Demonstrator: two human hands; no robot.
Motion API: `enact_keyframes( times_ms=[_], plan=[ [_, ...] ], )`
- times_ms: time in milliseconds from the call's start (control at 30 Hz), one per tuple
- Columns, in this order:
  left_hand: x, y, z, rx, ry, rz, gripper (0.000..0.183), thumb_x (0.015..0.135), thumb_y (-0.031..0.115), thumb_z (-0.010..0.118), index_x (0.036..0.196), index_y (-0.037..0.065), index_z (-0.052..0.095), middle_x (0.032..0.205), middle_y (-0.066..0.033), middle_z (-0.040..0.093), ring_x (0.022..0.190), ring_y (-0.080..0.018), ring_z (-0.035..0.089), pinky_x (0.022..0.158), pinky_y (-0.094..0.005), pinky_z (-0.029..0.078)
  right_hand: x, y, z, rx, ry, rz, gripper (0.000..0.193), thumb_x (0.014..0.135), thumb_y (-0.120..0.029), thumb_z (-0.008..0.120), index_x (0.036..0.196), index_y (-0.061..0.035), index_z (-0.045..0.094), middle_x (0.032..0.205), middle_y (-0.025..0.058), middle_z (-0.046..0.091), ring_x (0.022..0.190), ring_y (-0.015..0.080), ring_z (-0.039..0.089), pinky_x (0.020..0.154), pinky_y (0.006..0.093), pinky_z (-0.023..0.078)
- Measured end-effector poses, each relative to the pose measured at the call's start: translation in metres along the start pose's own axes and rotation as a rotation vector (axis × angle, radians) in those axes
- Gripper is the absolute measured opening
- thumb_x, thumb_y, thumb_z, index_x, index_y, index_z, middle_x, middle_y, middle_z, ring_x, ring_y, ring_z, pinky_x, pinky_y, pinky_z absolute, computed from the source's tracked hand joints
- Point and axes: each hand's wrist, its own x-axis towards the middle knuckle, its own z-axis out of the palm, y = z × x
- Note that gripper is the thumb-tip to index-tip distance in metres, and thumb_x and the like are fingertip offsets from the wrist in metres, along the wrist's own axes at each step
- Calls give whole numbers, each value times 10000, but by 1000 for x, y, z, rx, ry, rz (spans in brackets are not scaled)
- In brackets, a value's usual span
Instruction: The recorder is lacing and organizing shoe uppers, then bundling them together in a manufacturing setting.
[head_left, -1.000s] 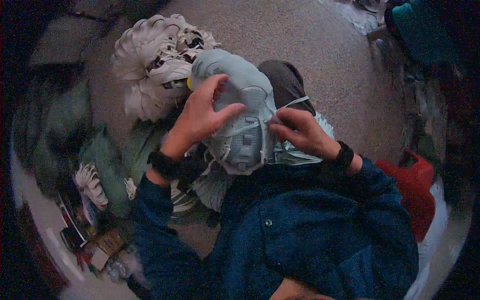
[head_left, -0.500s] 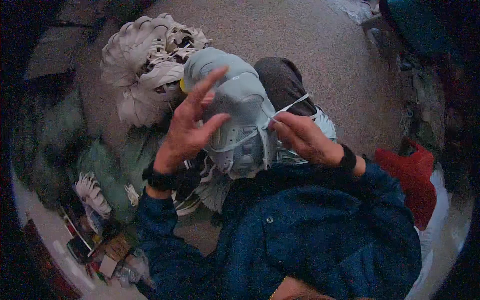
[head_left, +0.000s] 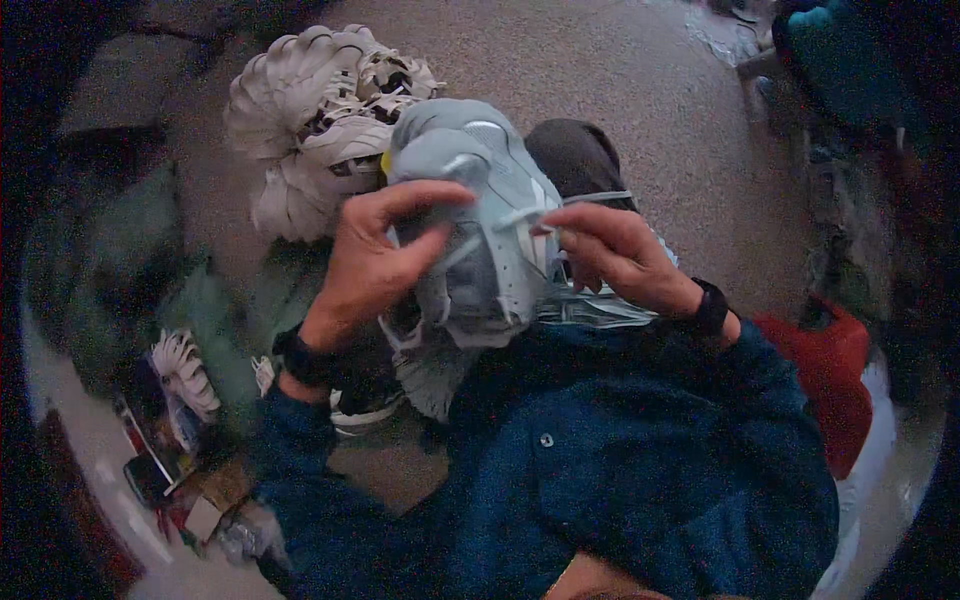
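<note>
A pale grey-blue shoe upper lies across my lap, its eyelet rows toward me and several more uppers of the same colour nested beyond it. My right hand pinches a light shoelace at the upper's right side; the lace runs across the eyelet area and is blurred. Over the upper's left edge is my left hand, its thumb and forefinger apart with a gap between them. Whether its fingertips touch the upper, I cannot tell. Beneath my right hand, a bundle of pale laces rests on my lap.
A fanned pile of off-white shoe uppers sits on the floor at the far left. Green cloth and a bunch of white uppers lie at left, with small boxes nearer. Red fabric is at right.
My right hand has shifted slightly, with the lace now drawn across the upper. My left hand has come down, its raised forefinger lowered and bent toward the thumb.
</note>
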Motion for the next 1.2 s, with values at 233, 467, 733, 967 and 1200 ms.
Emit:
enact_keyframes(
  times_ms=[233,467,733,967,1200],
  plan=[
    [-11,-21,11,-182,33,-92,423,761,16,677,1181,44,633,1103,-70,674,1050,-147,596,936,-282,440,30,5,14,81,8,39,148,964,-193,546,978,-46,552,680,-41,498,568,36,488,481,196,386],
    [-12,-15,21,40,47,2,484,740,18,708,1214,59,620,1152,-84,650,1101,-173,572,976,-298,417,26,9,17,70,7,68,159,925,-176,573,913,-17,580,741,-4,548,677,66,495,571,255,424],
    [-12,-18,29,-265,89,-66,457,774,10,688,1221,16,599,1197,-98,618,1117,-168,556,984,-295,412,29,6,18,-112,-61,-77,144,962,-168,519,940,-27,538,771,-14,489,695,58,471,597,227,412],
    [-12,-21,37,-314,166,-72,422,779,11,670,1196,7,603,1169,-86,618,1104,-167,558,979,-294,413,35,10,20,-283,-23,-255,126,949,-132,513,911,-12,523,764,-1,456,723,75,429,635,257,399],
    [-8,-19,38,-397,162,-117,408,769,9,652,1175,9,609,1151,-75,625,1087,-158,564,981,-292,411,33,7,19,-254,-11,-160,153,922,-164,515,914,-11,531,769,100,531,729,192,517,670,328,434]
  ],
)
